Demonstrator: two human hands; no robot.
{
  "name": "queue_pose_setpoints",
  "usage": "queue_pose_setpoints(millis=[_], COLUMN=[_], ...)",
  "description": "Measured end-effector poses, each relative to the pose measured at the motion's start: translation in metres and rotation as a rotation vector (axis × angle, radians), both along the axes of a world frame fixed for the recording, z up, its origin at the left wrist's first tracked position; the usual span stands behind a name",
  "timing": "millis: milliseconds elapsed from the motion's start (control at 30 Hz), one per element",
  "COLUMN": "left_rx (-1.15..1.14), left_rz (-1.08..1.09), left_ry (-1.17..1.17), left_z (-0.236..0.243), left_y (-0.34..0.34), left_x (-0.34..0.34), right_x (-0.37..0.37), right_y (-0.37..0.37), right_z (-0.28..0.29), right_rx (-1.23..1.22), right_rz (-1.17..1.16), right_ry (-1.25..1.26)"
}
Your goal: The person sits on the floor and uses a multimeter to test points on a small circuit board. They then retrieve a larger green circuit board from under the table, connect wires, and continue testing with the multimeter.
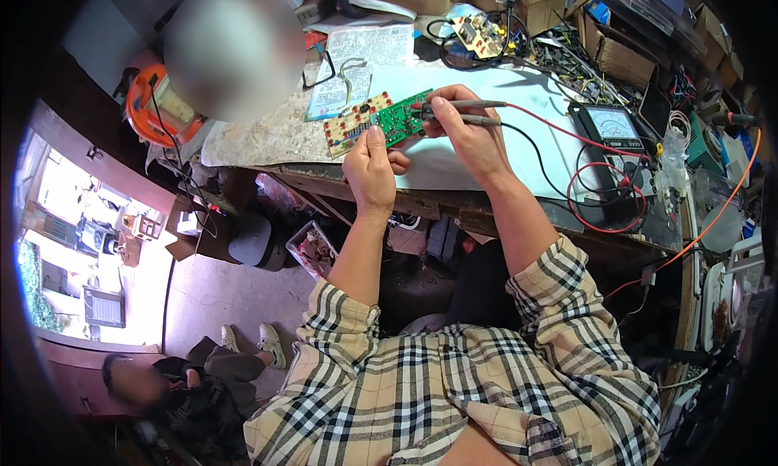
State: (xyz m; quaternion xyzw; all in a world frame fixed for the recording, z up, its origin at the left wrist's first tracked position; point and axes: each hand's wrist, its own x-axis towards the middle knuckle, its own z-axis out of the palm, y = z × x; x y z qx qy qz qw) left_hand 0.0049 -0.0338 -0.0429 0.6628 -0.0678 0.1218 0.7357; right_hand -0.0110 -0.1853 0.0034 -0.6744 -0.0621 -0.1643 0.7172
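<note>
Above the bench's front edge, my left hand (373, 174) grips a green circuit board (397, 124) by its lower left side, thumb on top. A tan circuit board (340, 134) with red and black parts lies against the green one's left side; whether the hand also holds it I cannot tell. My right hand (460, 130) is closed round two black test probes (478, 112), whose tips point at the green board's right part. From them a red and a black lead run right to an analog multimeter (609, 130) with a needle dial.
Printed paper (365, 53) and white sheeting (519, 154) cover part of the bench. Another board with a black cord (478, 36) lies at the back, beside a heap of cables (559, 61). An orange container (154, 113) stands at left. A person (194, 393) sits lower left.
</note>
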Motion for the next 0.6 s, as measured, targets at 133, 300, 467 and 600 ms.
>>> queue_pose_setpoints(millis=[133,300,467,600], left_rx=[0.001,-0.006,-0.037,-0.027], left_rz=[-0.004,-0.002,-0.024,-0.027], left_ry=[0.004,-0.002,0.028,0.019], left_z=[0.0022,0.0007,0.005,0.0034], left_y=[0.0,0.0002,-0.0017,0.002], left_x=[-0.0011,0.0001,-0.0022,-0.0017], right_x=[-0.0008,0.0002,-0.0021,-0.0022], right_y=[0.0003,-0.0001,-0.0045,-0.0022], right_z=[0.0002,-0.0006,0.0004,0.0017], right_rx=[0.01,0.106,0.053,0.004], right_rz=[-0.01,-0.029,0.117,0.19], right_ry=[-0.018,-0.045,0.004,0.008])
